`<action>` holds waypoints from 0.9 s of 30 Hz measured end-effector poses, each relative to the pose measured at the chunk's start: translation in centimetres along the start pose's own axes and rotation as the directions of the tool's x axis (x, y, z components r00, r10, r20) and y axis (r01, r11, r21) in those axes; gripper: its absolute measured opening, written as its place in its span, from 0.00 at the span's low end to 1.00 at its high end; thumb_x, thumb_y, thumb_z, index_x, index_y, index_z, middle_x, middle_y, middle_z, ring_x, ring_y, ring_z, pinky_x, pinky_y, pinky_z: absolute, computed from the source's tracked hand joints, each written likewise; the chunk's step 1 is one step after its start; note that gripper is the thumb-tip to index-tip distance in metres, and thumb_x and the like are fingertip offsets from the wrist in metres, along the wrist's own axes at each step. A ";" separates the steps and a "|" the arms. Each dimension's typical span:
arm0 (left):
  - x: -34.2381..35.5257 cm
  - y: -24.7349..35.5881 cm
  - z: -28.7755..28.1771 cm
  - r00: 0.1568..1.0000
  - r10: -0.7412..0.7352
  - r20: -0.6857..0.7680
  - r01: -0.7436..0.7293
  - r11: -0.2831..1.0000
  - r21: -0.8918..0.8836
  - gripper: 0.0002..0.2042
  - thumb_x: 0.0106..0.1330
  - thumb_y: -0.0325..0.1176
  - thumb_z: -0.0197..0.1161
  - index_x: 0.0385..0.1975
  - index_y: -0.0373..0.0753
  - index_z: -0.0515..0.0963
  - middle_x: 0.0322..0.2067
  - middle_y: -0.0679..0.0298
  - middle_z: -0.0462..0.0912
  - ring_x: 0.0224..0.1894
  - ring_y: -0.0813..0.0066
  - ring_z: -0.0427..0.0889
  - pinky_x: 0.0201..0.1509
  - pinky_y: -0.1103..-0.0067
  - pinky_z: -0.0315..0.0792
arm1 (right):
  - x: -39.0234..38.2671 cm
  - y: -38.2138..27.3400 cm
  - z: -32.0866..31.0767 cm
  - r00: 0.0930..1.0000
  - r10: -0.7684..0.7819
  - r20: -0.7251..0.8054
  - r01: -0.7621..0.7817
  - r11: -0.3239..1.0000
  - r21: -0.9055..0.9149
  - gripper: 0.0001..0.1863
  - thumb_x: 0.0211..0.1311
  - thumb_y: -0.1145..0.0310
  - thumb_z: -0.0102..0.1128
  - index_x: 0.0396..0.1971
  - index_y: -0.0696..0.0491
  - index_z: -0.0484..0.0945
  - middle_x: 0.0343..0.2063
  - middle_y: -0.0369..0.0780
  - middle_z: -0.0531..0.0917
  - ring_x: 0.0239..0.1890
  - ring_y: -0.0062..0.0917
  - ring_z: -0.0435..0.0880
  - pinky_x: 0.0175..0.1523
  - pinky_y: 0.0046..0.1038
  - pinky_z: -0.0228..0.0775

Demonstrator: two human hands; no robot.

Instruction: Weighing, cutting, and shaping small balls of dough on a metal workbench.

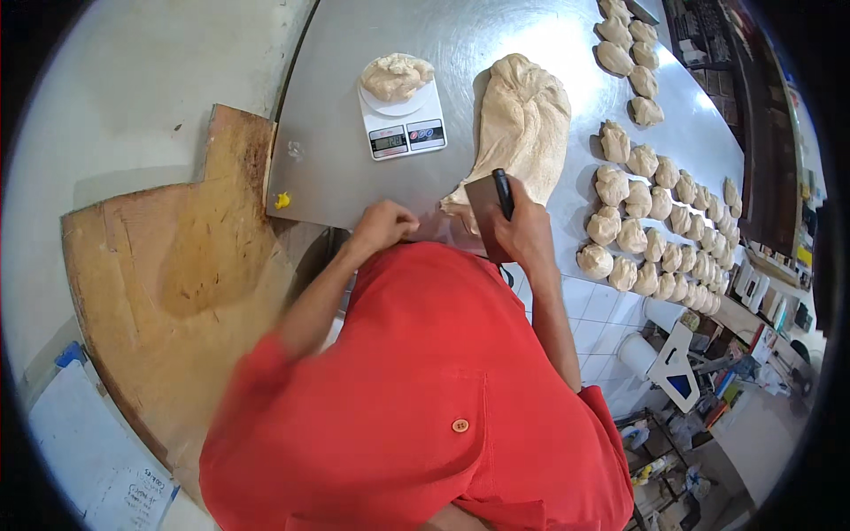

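My right hand is closed round the black handle of a dough scraper with a flat metal blade. The blade stands against the narrow near end of a large mass of dough on the steel table. Close to the table's front edge, my left hand is loosely bent with its fingers apart, and nothing shows in it. Beyond that hand is a white digital kitchen scale, its display lit. A rough lump of dough rests on the scale's round plate.
Several rows of dough pieces cover the right side of the steel table. A small yellow scrap lies at its left corner. A wooden board stands left of the table. White buckets are on the tiled floor at right.
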State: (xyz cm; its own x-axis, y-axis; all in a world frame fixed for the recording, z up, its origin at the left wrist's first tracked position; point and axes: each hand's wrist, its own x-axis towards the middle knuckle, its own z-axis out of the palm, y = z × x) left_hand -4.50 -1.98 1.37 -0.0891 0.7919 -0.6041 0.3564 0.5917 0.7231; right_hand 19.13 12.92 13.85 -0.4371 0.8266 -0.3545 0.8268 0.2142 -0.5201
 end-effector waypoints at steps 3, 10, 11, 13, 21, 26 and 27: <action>-0.5 -1.4 -1.0 0.994 -0.008 0.112 0.009 1.000 -0.005 0.13 0.65 0.35 0.72 0.47 0.43 0.89 0.36 0.66 0.92 0.31 0.76 0.85 0.39 0.80 0.77 | 0.6 1.0 -0.7 0.997 0.031 -0.064 -0.031 1.000 -0.002 0.26 0.64 0.67 0.62 0.63 0.50 0.73 0.35 0.54 0.88 0.35 0.57 0.86 0.37 0.49 0.74; 1.3 10.6 -7.1 0.812 0.180 -0.555 -0.345 0.915 -0.209 0.10 0.67 0.31 0.70 0.45 0.36 0.88 0.34 0.66 0.90 0.30 0.80 0.80 0.36 0.82 0.75 | 1.9 2.2 -2.2 0.964 0.186 -0.188 -0.167 0.979 0.116 0.27 0.63 0.65 0.64 0.62 0.55 0.76 0.39 0.51 0.88 0.36 0.47 0.85 0.43 0.41 0.75; 2.5 11.8 -8.7 0.762 0.174 -0.624 -0.344 0.925 -0.162 0.10 0.67 0.32 0.71 0.44 0.36 0.88 0.34 0.66 0.90 0.30 0.80 0.79 0.35 0.82 0.74 | 1.9 2.5 -2.1 0.961 0.187 -0.203 -0.159 0.976 0.147 0.27 0.63 0.65 0.64 0.62 0.56 0.76 0.40 0.51 0.88 0.36 0.46 0.85 0.44 0.41 0.75; 5.4 12.9 -11.2 0.654 0.193 -0.731 -0.378 0.921 -0.095 0.10 0.67 0.34 0.72 0.43 0.37 0.89 0.33 0.65 0.89 0.30 0.80 0.79 0.35 0.82 0.73 | 2.1 2.7 -2.3 0.960 0.181 -0.213 -0.146 0.975 0.170 0.27 0.63 0.65 0.64 0.62 0.56 0.76 0.40 0.50 0.88 0.37 0.45 0.85 0.44 0.40 0.76; 9.3 11.2 -11.6 0.646 0.298 -0.703 -0.398 0.917 0.023 0.12 0.73 0.39 0.66 0.43 0.38 0.88 0.33 0.64 0.87 0.33 0.76 0.81 0.42 0.78 0.75 | 3.2 4.2 -2.0 0.959 0.161 -0.235 -0.113 0.973 0.202 0.25 0.64 0.66 0.64 0.60 0.56 0.76 0.37 0.51 0.87 0.35 0.47 0.85 0.41 0.41 0.75; 5.4 8.0 -1.7 0.956 0.248 -0.160 -0.239 0.968 0.075 0.12 0.68 0.36 0.67 0.45 0.37 0.87 0.36 0.63 0.89 0.33 0.70 0.83 0.41 0.76 0.76 | 4.7 5.4 -3.1 0.949 0.207 -0.239 -0.158 0.965 0.209 0.24 0.64 0.66 0.63 0.60 0.56 0.77 0.37 0.50 0.88 0.35 0.45 0.85 0.42 0.40 0.75; 5.5 6.9 0.2 0.978 0.202 -0.044 -0.193 0.969 0.156 0.13 0.65 0.36 0.67 0.46 0.38 0.87 0.34 0.62 0.89 0.33 0.64 0.84 0.40 0.72 0.76 | 4.8 5.3 -3.2 0.945 0.222 -0.238 -0.173 0.962 0.211 0.24 0.64 0.66 0.63 0.60 0.56 0.77 0.37 0.50 0.88 0.35 0.44 0.85 0.42 0.39 0.75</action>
State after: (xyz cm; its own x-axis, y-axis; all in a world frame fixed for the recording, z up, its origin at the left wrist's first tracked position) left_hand -2.35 6.40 2.93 -0.0558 0.9007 -0.4307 0.5072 0.3972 0.7648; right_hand 22.55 19.67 11.84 -0.1451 0.9531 -0.2657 0.7962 -0.0470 -0.6033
